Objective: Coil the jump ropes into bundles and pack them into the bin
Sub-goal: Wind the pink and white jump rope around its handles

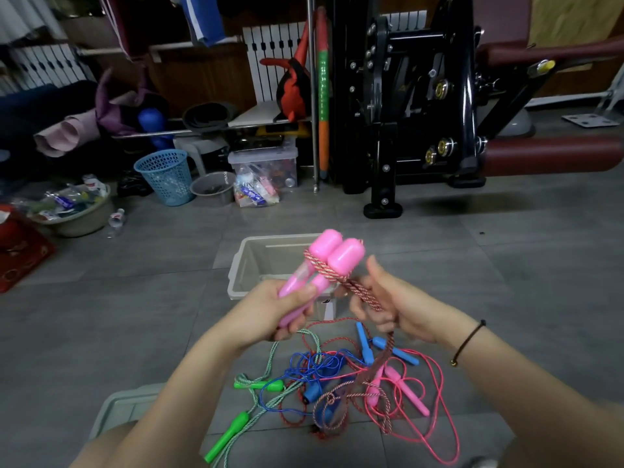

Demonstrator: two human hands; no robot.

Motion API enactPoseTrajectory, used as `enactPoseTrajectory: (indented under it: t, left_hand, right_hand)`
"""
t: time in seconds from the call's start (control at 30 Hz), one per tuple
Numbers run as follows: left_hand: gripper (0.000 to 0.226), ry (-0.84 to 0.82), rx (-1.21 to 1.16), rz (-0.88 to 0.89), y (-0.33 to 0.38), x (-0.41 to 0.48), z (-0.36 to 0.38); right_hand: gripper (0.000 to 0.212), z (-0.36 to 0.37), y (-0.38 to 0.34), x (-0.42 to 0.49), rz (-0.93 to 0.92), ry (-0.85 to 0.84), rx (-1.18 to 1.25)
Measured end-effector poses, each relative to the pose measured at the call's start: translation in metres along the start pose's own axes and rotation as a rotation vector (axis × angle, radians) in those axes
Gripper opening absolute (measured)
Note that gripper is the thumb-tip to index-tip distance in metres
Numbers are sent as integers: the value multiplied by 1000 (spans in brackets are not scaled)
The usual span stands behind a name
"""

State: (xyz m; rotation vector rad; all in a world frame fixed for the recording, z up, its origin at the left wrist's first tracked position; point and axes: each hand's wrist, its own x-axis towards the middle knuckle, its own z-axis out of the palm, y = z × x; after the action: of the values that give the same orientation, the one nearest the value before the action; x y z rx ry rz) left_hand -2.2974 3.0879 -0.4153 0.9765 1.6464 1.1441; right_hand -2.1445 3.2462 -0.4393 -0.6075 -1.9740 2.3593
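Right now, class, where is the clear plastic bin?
Head view, centre: the bin sits on the floor just beyond the left hand, behind the pink handles.

The grey tiled floor [506, 282] carries a clear plastic bin [240, 265] in the middle, a tangle of green, blue, red and pink jump ropes [312, 392] nearer, a pale grey plastic lid [123, 405] near left, and a blue mesh basket [167, 179] far left.

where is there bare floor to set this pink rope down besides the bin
Bare tiles lie left of the clear bin, toward the beige basin, and right of it, before the black gym machine. Crowded: the tangle of jump ropes on the near floor, beside the grey lid.
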Motion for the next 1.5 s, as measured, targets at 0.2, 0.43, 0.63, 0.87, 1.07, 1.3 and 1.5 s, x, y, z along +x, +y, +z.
enactPoseTrajectory:
  t: [0.2, 0.43, 0.63, 0.87, 1.07, 1.3, 1.5]
  left_hand:
    - [35, -88, 306, -42, -6, 9, 14]
    - [38, -131, 183, -49, -5, 13, 17]
    - [37, 208, -172, 91, -8, 22, 17]
    - [25, 654, -25, 286, -13, 19, 49]
    - [35, 593, 6, 318, -9, 24, 32]
    - [29, 717, -36, 344, 3, 29, -2]
    - [27, 899, 195, 340, -3, 31, -19]
  right_hand:
    - [65, 9, -10, -7, -61, 283, 21]
    - [37, 10, -11, 0, -154, 512, -48]
    - [47, 5, -9, 8, -150, 640, 123]
    - [34, 14, -9, 8, -274, 747, 35]
    - [27, 15, -17, 1, -297, 636, 161]
    - [47, 5, -10, 7, -151, 333, 325]
    - [17, 19, -1, 3, -159, 207, -210]
